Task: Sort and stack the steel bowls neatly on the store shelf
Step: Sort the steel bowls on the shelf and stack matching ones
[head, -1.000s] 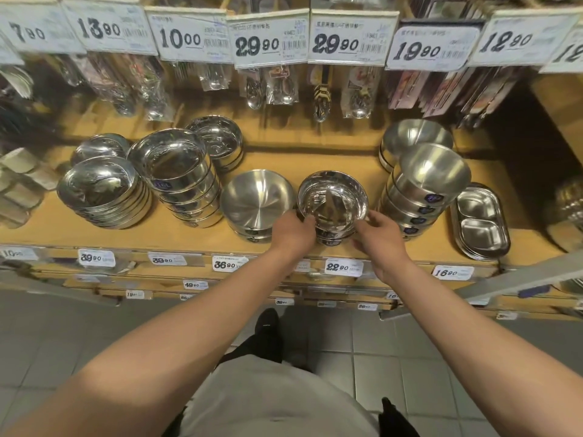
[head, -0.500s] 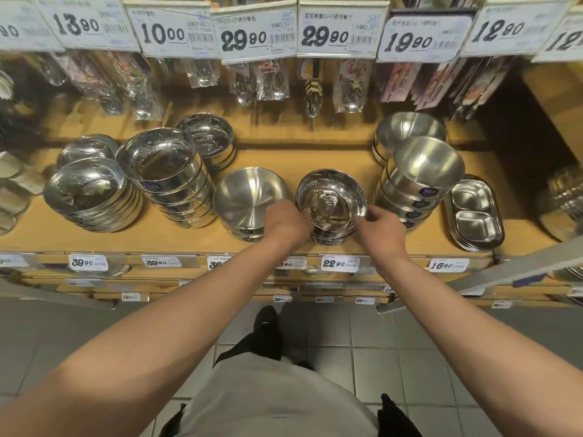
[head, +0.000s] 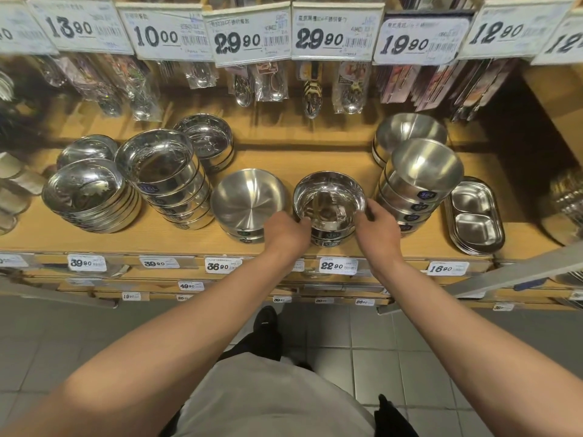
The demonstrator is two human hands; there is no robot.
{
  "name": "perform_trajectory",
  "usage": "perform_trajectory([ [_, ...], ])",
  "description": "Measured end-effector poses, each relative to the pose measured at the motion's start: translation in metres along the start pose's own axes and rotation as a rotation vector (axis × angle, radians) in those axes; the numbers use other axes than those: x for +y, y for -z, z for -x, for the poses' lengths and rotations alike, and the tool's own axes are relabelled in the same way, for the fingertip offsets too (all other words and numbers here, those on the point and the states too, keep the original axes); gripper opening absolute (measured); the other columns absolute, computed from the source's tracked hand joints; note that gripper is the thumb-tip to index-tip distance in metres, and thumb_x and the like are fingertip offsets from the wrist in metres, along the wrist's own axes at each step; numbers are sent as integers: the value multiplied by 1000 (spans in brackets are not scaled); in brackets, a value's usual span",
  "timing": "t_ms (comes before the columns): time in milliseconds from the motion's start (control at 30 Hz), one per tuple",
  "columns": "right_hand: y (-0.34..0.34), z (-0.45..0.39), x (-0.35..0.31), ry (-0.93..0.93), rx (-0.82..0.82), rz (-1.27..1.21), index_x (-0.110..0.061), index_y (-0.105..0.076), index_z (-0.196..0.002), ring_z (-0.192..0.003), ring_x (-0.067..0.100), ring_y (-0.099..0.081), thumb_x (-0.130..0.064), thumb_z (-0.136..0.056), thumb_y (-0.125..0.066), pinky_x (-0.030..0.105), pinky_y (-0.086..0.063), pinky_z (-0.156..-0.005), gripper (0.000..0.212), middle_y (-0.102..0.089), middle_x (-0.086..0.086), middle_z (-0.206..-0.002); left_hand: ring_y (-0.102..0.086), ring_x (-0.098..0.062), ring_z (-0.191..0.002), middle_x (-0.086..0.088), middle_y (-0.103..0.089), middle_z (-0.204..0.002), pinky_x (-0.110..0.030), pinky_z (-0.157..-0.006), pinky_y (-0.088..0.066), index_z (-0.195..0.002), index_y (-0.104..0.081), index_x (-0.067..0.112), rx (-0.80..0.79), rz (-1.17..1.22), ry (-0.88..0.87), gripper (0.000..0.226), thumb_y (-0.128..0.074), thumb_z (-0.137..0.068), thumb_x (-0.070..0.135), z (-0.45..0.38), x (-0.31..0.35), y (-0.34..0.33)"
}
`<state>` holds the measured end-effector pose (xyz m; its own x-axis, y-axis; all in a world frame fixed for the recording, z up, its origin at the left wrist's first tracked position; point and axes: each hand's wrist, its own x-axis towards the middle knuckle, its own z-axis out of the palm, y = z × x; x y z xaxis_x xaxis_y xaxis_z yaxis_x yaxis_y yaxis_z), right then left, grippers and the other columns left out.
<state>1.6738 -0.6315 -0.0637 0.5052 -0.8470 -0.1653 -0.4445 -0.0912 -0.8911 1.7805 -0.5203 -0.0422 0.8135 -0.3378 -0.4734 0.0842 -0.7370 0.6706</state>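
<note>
Steel, mirror-bright, the small bowl stack (head: 329, 207) sits at the front of the shelf (head: 315, 159), between the matte bowl pile (head: 247, 201) and the tall stack (head: 421, 181). Over the last second both hands have stayed on it: the left hand (head: 288, 230) grips the near-left rim, the right hand (head: 377, 227) the right side. The stack has hardly shifted, so this looks like squaring it up, not carrying it off.

Hands — slightly repositioned on bowl stack (head: 329, 212)
</note>
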Motion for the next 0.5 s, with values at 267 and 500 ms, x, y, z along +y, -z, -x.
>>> perform_trajectory([
  [267,-5,1,8,-48,-4,-116,-26,-63,-133,-96,6,-66,-18,-99,-51,15,-45,-69,37,-73,-9,-111,-51,-11,-58,-1,-60,-73,-24,-49,-38,-80,-64,9,-6,169,29,26,-61,-98,27,-1,-3,-3],
  [500,-4,9,13,-72,25,-175,-27,-65,-124,-76,-3,-62,-21,-99,-55,18,-50,-68,27,-73,-10,-97,-48,-11,-55,2,-56,-65,-24,-50,-35,-82,-64,13,-26,221,-2,26,-58,-100,31,-3,-6,0],
])
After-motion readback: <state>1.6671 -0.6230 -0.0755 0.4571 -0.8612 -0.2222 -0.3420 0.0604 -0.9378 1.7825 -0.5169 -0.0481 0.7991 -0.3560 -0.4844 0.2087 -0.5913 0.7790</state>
